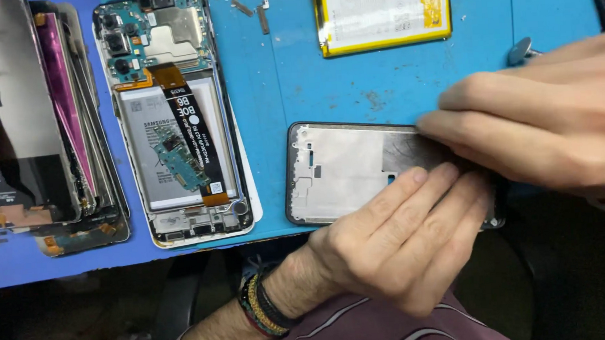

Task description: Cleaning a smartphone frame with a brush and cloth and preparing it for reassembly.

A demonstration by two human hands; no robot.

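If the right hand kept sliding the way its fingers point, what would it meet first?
The right hand points left along the bare phone frame. Past the frame's left edge lies blue mat, then probably the opened phone with its board and battery showing.

Right end of the phone frame under both hands; right hand cropped at the edge.

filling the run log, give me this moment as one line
left hand: pressing on frame | right hand: fingertips on frame | mat: opened phone, battery
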